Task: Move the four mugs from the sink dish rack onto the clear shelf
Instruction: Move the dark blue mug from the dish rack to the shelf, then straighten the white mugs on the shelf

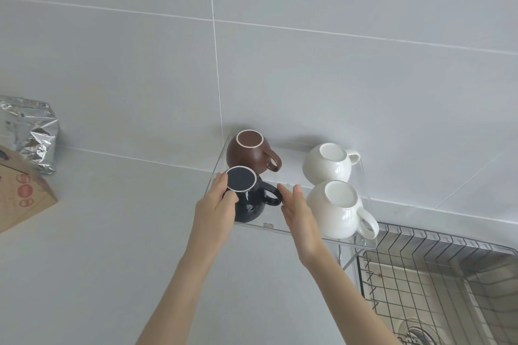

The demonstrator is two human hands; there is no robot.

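A clear shelf point(361, 242) stands against the grey tiled wall, left of the sink. Upside down on it are a brown mug point(244, 155) at the back left, a white mug point(326, 166) at the back right, a second white mug point(336, 211) at the front right and a black mug point(249, 200) at the front left. My left hand point(217, 209) grips the black mug's left side, fingers curled round its base. My right hand point(298, 211) is flat, fingers together, touching the black mug's handle from the right. The wire dish rack point(437, 269) in the sink holds no mugs.
A crumpled silver foil bag point(30, 131) and a brown cardboard box point(19, 193) sit on the grey counter at the far left. The sink's drain point(420, 336) shows under the rack at the bottom right.
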